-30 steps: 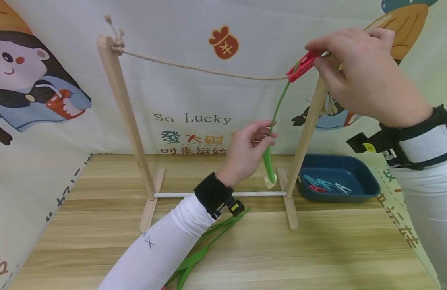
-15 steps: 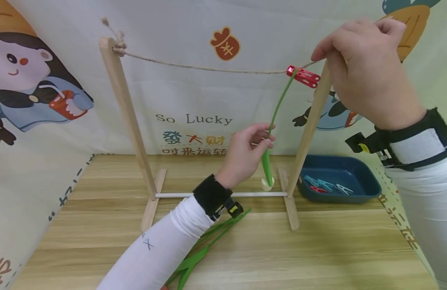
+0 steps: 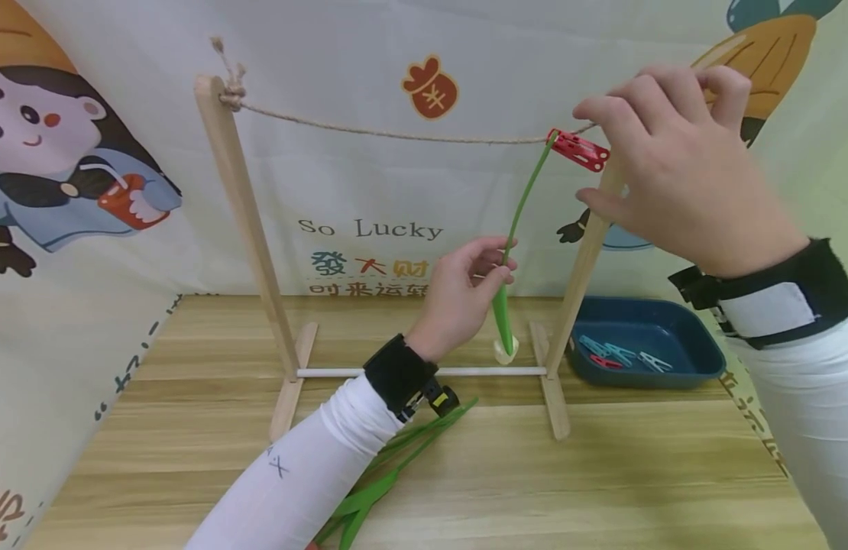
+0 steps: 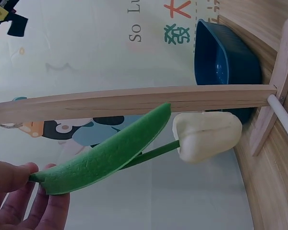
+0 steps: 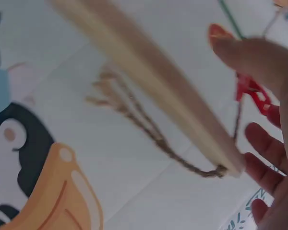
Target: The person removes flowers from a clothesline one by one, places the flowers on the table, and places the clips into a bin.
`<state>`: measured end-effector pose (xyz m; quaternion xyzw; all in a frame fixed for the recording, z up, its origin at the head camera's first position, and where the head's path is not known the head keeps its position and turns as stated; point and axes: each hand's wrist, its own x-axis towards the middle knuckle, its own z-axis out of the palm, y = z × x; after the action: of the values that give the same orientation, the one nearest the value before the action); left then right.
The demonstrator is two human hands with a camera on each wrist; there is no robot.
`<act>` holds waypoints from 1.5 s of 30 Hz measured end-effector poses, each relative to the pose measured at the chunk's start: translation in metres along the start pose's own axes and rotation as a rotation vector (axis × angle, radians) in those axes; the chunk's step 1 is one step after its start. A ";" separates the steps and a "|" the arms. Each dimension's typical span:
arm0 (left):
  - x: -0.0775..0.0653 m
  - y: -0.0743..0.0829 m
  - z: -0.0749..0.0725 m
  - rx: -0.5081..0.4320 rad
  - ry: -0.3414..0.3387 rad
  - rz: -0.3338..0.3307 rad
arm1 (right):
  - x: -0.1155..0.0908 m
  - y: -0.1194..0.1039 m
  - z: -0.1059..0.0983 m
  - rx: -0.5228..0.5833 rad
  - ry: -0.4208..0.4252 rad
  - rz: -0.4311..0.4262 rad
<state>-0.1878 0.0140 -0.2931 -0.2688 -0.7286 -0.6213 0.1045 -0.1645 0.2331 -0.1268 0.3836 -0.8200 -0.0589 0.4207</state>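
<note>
An artificial tulip hangs head down from the twine [image 3: 396, 136], its green stem [image 3: 530, 183] caught at the top by a red clothespin [image 3: 579, 150] clipped on the line. My left hand [image 3: 463, 294] pinches the stem just above the leaf; in the left wrist view the green leaf [image 4: 108, 155] and white tulip bloom [image 4: 206, 136] point away from the fingertips. Beside the clothespin my right hand [image 3: 692, 164] is spread, thumb and fingers apart, holding nothing. The right wrist view is blurred, with the red clothespin [image 5: 249, 91] partly behind the thumb.
The twine runs between two wooden posts [image 3: 241, 221] joined low down by a white rod [image 3: 493, 371]. A blue basin [image 3: 671, 321] with several clothespins [image 3: 616, 351] stands at the right. More green stems [image 3: 396, 473] lie on the table, partly under the left forearm.
My right hand has let go of the red clothespin and opened its fingers. The clothespin has swung from slanting up to slanting down on the twine. My left hand keeps its hold, nearly still.
</note>
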 end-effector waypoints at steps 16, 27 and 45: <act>-0.011 -0.005 -0.003 -0.034 0.005 0.011 | -0.011 -0.005 0.009 -0.054 0.245 -0.050; -0.026 -0.008 -0.010 -0.028 0.026 0.011 | -0.032 -0.022 0.010 0.022 0.397 0.048; -0.062 0.000 -0.050 0.106 0.009 0.049 | -0.076 -0.025 0.011 0.184 0.313 0.186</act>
<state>-0.1453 -0.0506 -0.3126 -0.2775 -0.7532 -0.5803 0.1371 -0.1316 0.2644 -0.1930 0.3474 -0.7785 0.1158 0.5097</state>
